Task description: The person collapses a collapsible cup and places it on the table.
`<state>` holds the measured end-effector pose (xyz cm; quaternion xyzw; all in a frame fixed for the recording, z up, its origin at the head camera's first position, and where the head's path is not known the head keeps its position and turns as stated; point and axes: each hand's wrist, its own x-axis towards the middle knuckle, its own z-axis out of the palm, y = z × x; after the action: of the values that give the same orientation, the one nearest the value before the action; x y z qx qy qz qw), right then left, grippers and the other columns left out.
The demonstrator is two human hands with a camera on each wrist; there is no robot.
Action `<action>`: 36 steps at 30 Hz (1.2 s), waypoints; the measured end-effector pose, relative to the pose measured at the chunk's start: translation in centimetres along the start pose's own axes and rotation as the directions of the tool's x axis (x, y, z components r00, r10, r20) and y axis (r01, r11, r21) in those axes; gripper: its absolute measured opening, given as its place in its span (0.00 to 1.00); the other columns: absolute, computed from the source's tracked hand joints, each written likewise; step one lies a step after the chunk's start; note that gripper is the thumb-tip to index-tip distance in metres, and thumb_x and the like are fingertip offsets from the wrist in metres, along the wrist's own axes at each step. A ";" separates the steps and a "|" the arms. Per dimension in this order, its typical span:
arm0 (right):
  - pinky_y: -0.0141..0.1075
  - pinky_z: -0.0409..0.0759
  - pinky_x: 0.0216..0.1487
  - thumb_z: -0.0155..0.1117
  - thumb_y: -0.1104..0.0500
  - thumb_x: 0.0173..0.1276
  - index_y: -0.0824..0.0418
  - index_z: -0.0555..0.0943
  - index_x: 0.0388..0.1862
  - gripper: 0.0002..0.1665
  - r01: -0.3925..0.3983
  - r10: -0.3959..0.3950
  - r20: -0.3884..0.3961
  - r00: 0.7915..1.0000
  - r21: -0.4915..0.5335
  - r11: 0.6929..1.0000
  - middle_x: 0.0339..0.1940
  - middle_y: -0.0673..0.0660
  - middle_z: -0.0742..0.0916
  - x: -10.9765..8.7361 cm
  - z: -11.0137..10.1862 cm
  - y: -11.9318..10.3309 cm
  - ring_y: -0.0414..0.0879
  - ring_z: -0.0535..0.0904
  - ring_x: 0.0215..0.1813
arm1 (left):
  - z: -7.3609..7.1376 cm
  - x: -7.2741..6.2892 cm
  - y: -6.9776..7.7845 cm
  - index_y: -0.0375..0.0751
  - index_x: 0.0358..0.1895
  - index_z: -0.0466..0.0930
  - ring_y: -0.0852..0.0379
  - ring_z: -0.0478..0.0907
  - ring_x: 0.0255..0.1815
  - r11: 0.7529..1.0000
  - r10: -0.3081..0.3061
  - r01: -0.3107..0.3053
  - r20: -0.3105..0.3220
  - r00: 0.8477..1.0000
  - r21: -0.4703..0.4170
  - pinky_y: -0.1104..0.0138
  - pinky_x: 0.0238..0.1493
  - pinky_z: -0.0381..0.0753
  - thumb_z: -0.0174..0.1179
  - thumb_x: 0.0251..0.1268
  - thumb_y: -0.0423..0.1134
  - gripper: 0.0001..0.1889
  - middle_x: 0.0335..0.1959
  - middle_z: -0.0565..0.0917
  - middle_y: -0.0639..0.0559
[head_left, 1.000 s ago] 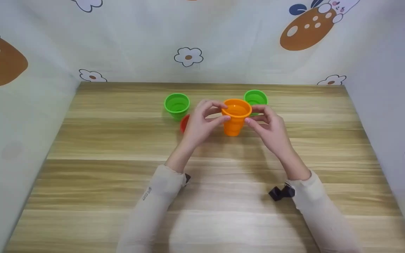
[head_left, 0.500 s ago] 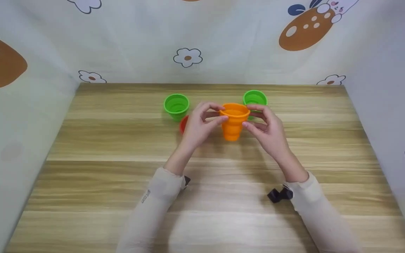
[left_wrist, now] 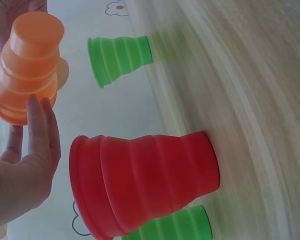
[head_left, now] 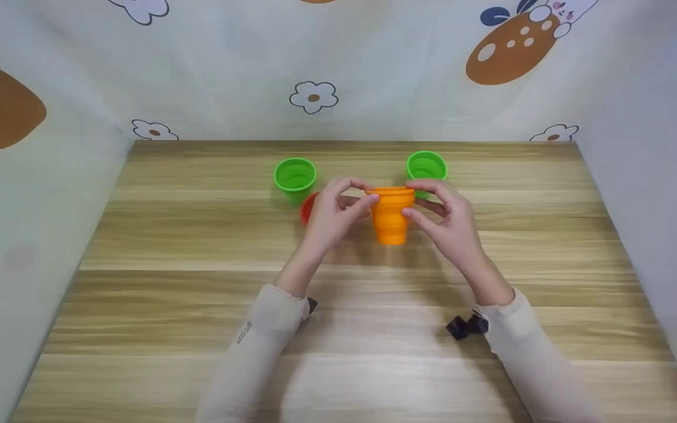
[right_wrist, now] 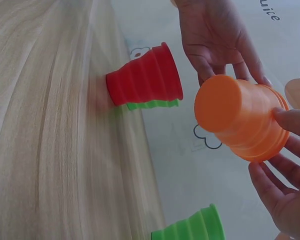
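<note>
Between both hands an orange ribbed cup is held above the table, its base tipped toward the person so that its side shows in the head view. My left hand pinches the rim on the left with thumb and fingers. On the other side my right hand grips the cup, thumb on its wall and fingers at the rim. In both wrist views the round base of the orange cup faces the camera. A red ribbed cup stands on the table, mostly hidden behind the left hand in the head view.
Two green ribbed cups stand upright farther back: a left green cup beside the red one, and a right green cup behind the right hand. The wood-grain table meets patterned fabric walls at the back and sides.
The orange cup has tilted, its base coming toward the person and its inside turning out of sight. Both hands have moved slightly nearer with it. The other cups have stayed put.
</note>
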<state>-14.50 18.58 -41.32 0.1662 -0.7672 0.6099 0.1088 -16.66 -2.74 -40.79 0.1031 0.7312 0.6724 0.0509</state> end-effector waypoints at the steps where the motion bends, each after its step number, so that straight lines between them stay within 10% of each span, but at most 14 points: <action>1: 0.32 0.83 0.59 0.72 0.69 0.60 0.70 0.80 0.55 0.24 0.004 -0.004 -0.003 1.000 -0.001 1.000 0.56 0.62 0.84 0.0 0.0 0.0 0.43 0.80 0.58 | 0.0 0.0 0.0 0.36 0.46 0.81 0.47 0.87 0.45 1.000 0.000 0.000 0.005 1.000 0.009 0.63 0.46 0.89 0.66 0.66 0.42 0.13 0.53 0.76 0.44; 12: 0.32 0.85 0.54 0.71 0.67 0.62 0.70 0.80 0.53 0.20 -0.006 0.003 -0.059 0.998 -0.040 0.999 0.51 0.62 0.86 -0.2 -0.1 0.1 0.47 0.85 0.50 | -0.4 -0.4 -0.3 0.45 0.58 0.82 0.50 0.85 0.48 0.974 0.101 -0.113 0.072 0.992 0.195 0.60 0.52 0.87 0.70 0.62 0.42 0.21 0.53 0.78 0.43; 25: 0.31 0.86 0.51 0.69 0.69 0.63 0.72 0.80 0.50 0.16 -0.091 0.092 -0.058 0.994 0.020 0.996 0.46 0.57 0.86 -0.3 0.0 0.2 0.40 0.85 0.49 | -0.1 -0.4 -0.4 0.36 0.57 0.81 0.51 0.80 0.61 0.937 0.288 -0.307 0.128 0.949 0.169 0.66 0.67 0.77 0.69 0.62 0.36 0.20 0.56 0.84 0.44; 36: 0.30 0.83 0.58 0.69 0.71 0.63 0.72 0.80 0.55 0.20 -0.043 0.043 0.027 0.999 0.011 0.999 0.52 0.64 0.86 -0.5 -0.3 0.4 0.37 0.85 0.52 | -0.2 -0.5 -0.3 0.37 0.53 0.83 0.53 0.82 0.54 0.933 0.246 -0.273 0.140 0.959 0.234 0.67 0.60 0.82 0.70 0.61 0.37 0.18 0.51 0.85 0.45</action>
<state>-14.20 19.05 -41.75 0.1584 -0.7685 0.6141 0.0844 -16.25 -3.10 -41.10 0.2407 0.7864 0.5688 -0.0122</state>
